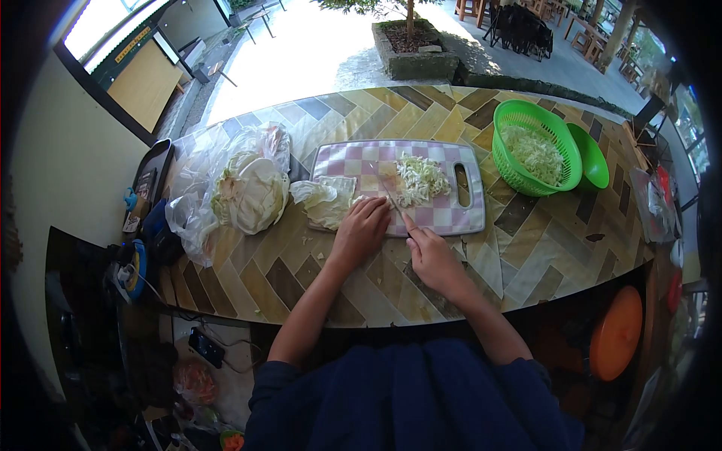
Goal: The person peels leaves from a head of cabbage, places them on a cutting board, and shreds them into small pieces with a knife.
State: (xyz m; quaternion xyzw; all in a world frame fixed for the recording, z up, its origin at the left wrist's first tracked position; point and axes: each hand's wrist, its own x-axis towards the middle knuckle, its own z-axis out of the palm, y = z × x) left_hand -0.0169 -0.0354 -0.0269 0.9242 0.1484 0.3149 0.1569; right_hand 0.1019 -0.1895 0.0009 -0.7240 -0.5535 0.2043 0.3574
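On a pink-and-white checked cutting board (pixel 361 154), my left hand (pixel 366 225) presses its curled fingers onto a piece of cabbage. My right hand (pixel 434 255) grips the handle of a knife (pixel 389 192), its blade close beside the left fingertips. Loose cabbage leaves (pixel 328 200) lie at the board's left end. Shredded cabbage (pixel 422 180) is heaped right of the blade. Farther left, a partly peeled cabbage (pixel 253 194) rests on a clear plastic bag (pixel 192 218). The piece under my left fingers is mostly hidden.
A green basket (pixel 505 161) holding shredded cabbage stands right of the board, with a green bowl (pixel 591 159) behind it. Dark trays and small items line the table's left edge. An orange round lid (pixel 616 333) sits below the table at right. A phone (pixel 206 346) lies lower left.
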